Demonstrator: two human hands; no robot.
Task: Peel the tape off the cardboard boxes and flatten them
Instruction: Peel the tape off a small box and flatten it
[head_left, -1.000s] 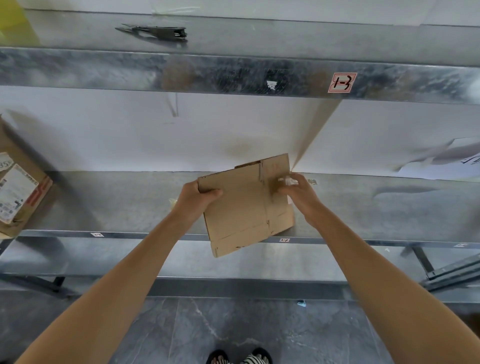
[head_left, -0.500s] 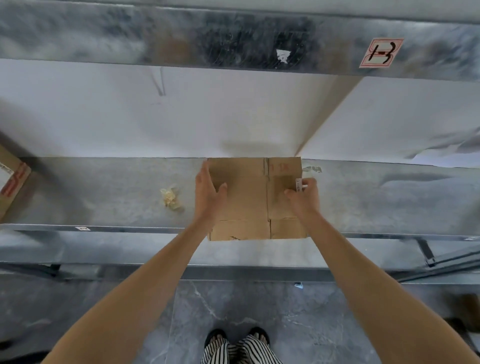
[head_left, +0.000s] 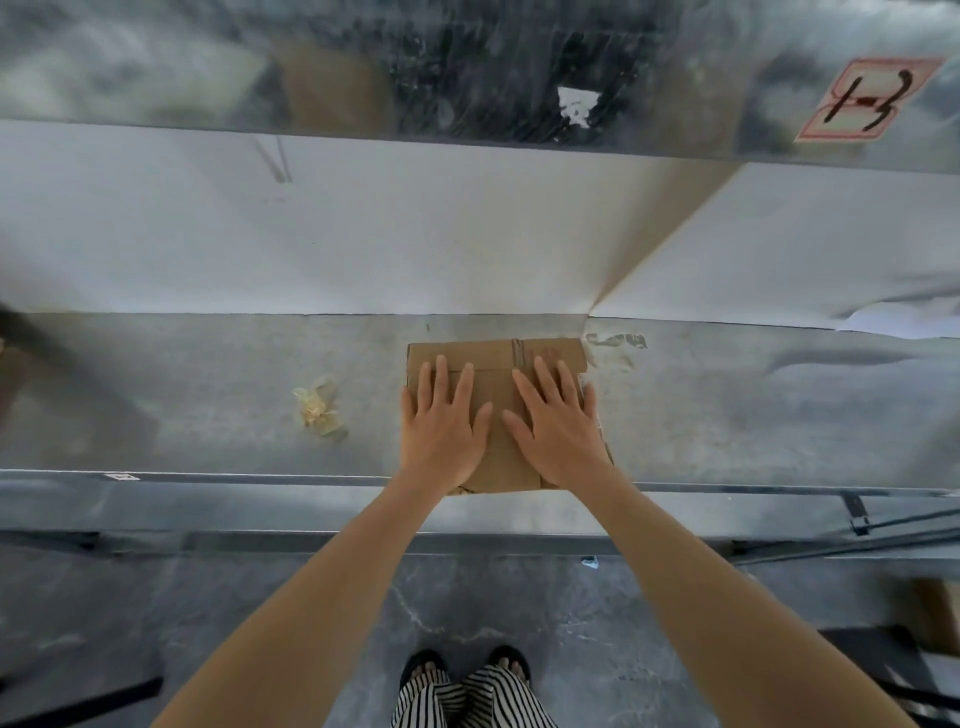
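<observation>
Head view looks down on a metal shelf (head_left: 727, 415) where the cardboard box (head_left: 493, 379) lies collapsed flat, its near edge at the shelf's front edge and its far edge a little short of the back edge. As a container it is folded shut into one layered sheet, with crease lines crossing it. Whether any tape is left on it cannot be told, though a small pale scrap shows at its right edge.

Both hands lie palm down on the box. The left hand (head_left: 444, 434) covers its left half, and its grip is spread, the fingers straight and apart with the thumb angled inward. The right hand (head_left: 558, 431) covers the right half in the same way, grip spread and pinching nothing. The two thumbs are close together but apart over the middle of the cardboard.

A crumpled wad of yellowish tape (head_left: 317, 408) sits on the shelf to the left of the box, well clear of it. White sheeting (head_left: 363, 228) lines the back of the shelf. On the beam above, near its right end, is a red-bordered label (head_left: 867, 98). Below the front edge are the grey floor (head_left: 571, 623) and the person's striped trousers (head_left: 467, 696).
</observation>
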